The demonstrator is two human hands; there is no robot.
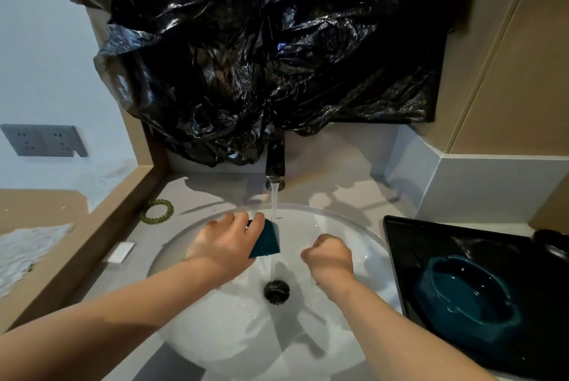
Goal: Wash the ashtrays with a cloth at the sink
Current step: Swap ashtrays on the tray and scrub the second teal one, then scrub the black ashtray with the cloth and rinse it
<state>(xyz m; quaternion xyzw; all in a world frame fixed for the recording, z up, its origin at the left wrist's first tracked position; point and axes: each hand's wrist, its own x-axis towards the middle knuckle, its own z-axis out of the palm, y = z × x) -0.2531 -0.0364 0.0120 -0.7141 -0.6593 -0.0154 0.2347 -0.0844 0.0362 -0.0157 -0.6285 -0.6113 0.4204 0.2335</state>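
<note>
Rinsing a teal ashtray (267, 240) under the running tap (275, 165).

I judge this to be the rinse step. My left hand (224, 242) grips the ashtray, tilted on edge in the water over the sink (215, 334). My right hand (331, 254) is curled into a fist beside the stream, and nothing shows in it. I see no cloth, so the next move calls for one to scrub with. A second ashtray (465, 291) waits on the black tray (431, 236).

Left hand (224, 242) hides much of ashtray (267, 240).
</note>
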